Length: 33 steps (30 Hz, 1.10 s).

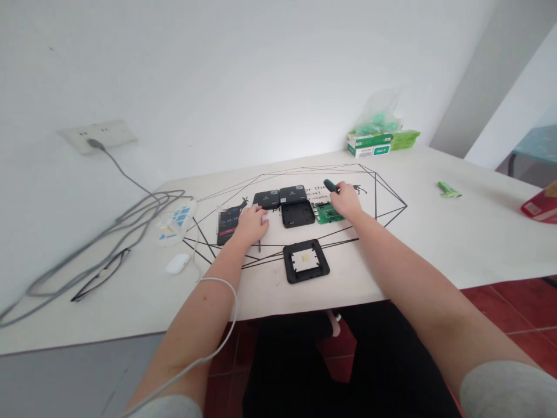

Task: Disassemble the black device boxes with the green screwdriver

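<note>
Screwdriver: my right hand (347, 200) is closed around a dark-handled screwdriver (330, 186), its handle end sticking out up and left of my knuckles; the tip is hidden under my hand.
Circuit board: a green circuit board (327, 214) lies flat on the table, right under my right hand and just right of the open black case.
Left hand: my left hand (251, 223) rests palm-down on the table (435, 232), fingers loosely curled, gripping nothing I can make out; a thin dark rod (259, 244) pokes out from below it.
Phone: a dark phone (227, 224) lies just left of my left hand, touching or nearly so.
Black boxes: two closed black boxes (279, 197) sit side by side beyond my hands; an empty black case half (297, 213) lies in front of them, between my hands.
Near case: another black case half with a pale square inside (306, 260) lies closer to me, apart from both hands.
Left side: a white mouse (177, 263), glasses (102, 274), a small puzzle cube (174, 223) and grey cables (130, 215).
Far edge: green-and-white cartons (374, 143) by the wall.
</note>
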Available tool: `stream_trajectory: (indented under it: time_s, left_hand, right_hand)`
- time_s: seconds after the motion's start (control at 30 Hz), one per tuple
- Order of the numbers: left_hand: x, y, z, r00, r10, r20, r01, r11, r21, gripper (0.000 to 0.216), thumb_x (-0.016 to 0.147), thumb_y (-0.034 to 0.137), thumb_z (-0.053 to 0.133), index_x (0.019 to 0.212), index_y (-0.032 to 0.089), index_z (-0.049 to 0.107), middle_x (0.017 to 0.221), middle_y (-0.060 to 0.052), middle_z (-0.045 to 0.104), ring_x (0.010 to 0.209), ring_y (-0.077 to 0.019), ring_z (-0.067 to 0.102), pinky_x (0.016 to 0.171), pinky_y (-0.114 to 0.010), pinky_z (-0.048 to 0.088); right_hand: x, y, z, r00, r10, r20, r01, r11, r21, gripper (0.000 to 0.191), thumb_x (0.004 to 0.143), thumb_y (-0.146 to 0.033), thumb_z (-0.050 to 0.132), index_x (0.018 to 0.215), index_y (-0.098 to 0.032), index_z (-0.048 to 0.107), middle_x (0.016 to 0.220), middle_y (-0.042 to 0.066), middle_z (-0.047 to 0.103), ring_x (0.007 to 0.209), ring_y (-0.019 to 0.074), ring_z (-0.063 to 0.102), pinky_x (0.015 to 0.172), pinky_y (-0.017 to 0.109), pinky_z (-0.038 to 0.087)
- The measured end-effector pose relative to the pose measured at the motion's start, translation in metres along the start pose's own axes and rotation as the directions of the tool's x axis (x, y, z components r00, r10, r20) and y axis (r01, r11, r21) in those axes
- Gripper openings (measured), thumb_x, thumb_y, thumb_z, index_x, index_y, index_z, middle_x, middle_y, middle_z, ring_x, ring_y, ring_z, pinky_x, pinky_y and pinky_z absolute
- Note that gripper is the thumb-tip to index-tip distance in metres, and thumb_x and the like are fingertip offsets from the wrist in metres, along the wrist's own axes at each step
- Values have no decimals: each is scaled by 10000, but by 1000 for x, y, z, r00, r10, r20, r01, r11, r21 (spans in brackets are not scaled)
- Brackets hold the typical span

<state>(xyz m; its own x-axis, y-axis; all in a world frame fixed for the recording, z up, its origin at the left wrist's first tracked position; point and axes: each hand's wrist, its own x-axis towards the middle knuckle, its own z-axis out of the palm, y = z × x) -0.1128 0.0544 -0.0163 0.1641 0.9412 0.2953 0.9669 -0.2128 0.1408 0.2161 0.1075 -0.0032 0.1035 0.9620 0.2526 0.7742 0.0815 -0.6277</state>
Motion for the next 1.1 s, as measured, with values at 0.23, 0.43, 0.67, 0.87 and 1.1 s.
stream_trajectory:
  time_s: [0.23, 0.43, 0.67, 0.87, 1.1]
  left_hand:
    - [-1, 25, 7, 986, 145, 88, -145, 989, -1, 389, 944, 357, 555, 1285, 318, 741, 1462, -112, 594, 1398, -406, 434, 1094, -640, 412]
    - [-1, 25, 5, 994, 91, 54, -91, 996, 0, 469, 935, 362, 570, 1385, 276, 671, 1432, -121, 619, 1378, -394, 449, 1099, -608, 399]
    - [0, 23, 1, 999, 35, 39, -35, 999, -3, 400, 924, 345, 568, 1278, 235, 719, 1368, -126, 666, 1347, -407, 466, 1097, -620, 398]
    - [-11, 32, -23, 971, 233, 55, -221, 961, -168, 325, 936, 367, 556, 1119, 198, 764, 1185, -134, 712, 1200, -336, 593, 1102, -525, 455]
    - [-47, 67, -58, 699, 559, 446, -338, 808, -482, 878, 710, 686, 855, 1450, 292, 595, 1558, -132, 501, 1415, -398, 477, 1168, -527, 424]
  right_hand:
    - [-36, -38, 13, 885, -394, 247, 381, 919, 102, 252, 834, -204, 612, 1080, -229, 661, 1060, 64, 755, 960, 246, 658, 872, 320, 497]
    - [-43, -42, 16, 849, -404, 342, 407, 911, 65, 260, 846, -213, 618, 1097, -227, 683, 989, 85, 770, 908, 268, 680, 822, 330, 486]
    - [-27, -34, 8, 971, -171, 167, 174, 985, -4, 363, 924, -254, 520, 1277, -204, 588, 1105, 161, 737, 999, 325, 685, 885, 399, 516]
    - [-22, -29, 6, 998, -60, -14, 61, 945, 320, 429, 964, -467, 558, 1313, -219, 542, 966, 94, 714, 906, 291, 655, 908, 424, 505]
    - [-17, -33, 9, 941, -173, -292, 278, 886, 370, 375, 1005, -438, 467, 1218, -158, 595, 1159, 150, 660, 1101, 282, 608, 1035, 451, 485]
